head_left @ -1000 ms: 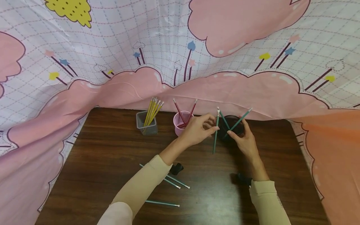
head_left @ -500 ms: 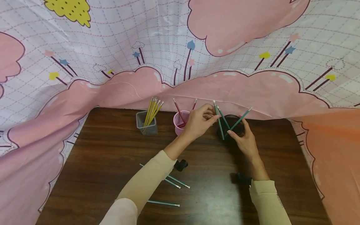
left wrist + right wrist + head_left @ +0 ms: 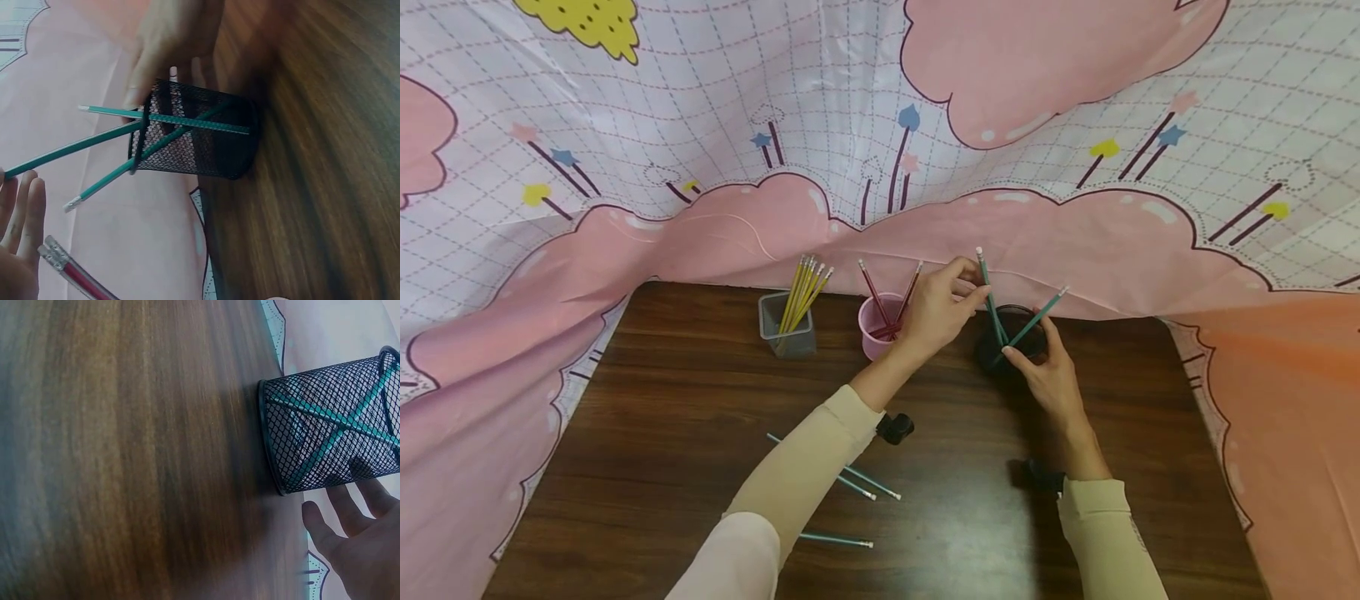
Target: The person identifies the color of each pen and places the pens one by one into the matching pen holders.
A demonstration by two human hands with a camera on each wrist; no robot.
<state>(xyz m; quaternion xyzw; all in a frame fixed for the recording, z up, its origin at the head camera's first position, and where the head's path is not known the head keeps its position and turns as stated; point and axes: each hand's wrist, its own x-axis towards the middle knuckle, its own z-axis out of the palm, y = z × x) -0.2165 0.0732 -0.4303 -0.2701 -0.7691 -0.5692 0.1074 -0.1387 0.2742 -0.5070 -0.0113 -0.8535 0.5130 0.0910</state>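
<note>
In the head view my left hand (image 3: 936, 308) pinches a green pencil (image 3: 986, 271) near its eraser end, the eraser pointing up. Its lower end reaches inside the rim of a black mesh pencil cup (image 3: 200, 156), as the left wrist view shows. Two other green pencils lean crosswise in that cup, one of them a slanted pencil (image 3: 1041, 313) toward the right. My right hand (image 3: 1056, 375) holds the cup by its side, thumb at the near rim and fingers round the far right. The right wrist view shows fingers (image 3: 350, 509) against the mesh.
Left of the mesh cup stand a pink cup (image 3: 872, 345) with red pencils (image 3: 872, 285) and a clear square container (image 3: 797, 344) with several yellow pencils (image 3: 805, 292). Loose green pencils (image 3: 842, 541) lie on the table under my left forearm. A patterned cloth (image 3: 850, 237) hangs behind.
My left hand has moved up and slightly right, bringing the green pencil from beside the mesh cup over and into its mouth. The right hand keeps its hold on the cup.
</note>
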